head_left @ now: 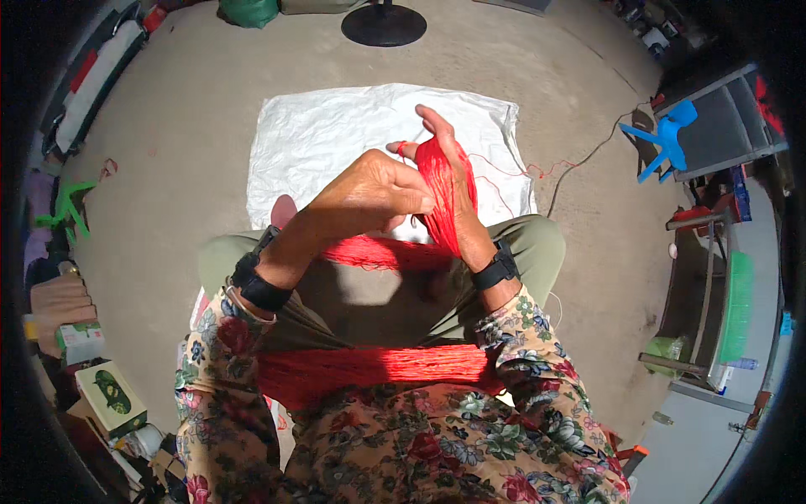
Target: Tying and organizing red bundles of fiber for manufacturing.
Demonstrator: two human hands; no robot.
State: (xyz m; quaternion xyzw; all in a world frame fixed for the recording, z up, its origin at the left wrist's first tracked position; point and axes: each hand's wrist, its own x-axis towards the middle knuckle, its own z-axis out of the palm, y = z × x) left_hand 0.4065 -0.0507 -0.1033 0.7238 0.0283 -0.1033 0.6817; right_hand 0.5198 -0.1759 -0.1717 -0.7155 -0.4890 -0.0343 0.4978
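My right hand (pixel 460 181) is raised in front of me with fingers stretched up and a thick bundle of red yarn (pixel 438 181) wound around it. A loop of the yarn also circles one of its digits. From the left, my left hand (pixel 382 191) reaches across, its fingertips pinched against the wound yarn near the palm. Part of that grip is hidden. Below the hands, a skein of red yarn (pixel 378 370) spans my lap, and its far side (pixel 386 252) crosses between my knees. Loose red strands trail off to the right.
A white sheet (pixel 315 134) lies on the floor ahead. A dark cord (pixel 571 168) runs beside it. At right stand a blue stool-like object (pixel 667 139) and a green brush (pixel 737 307). Boxes (pixel 109 395) crowd the left, and a round black base (pixel 384 27) stands ahead.
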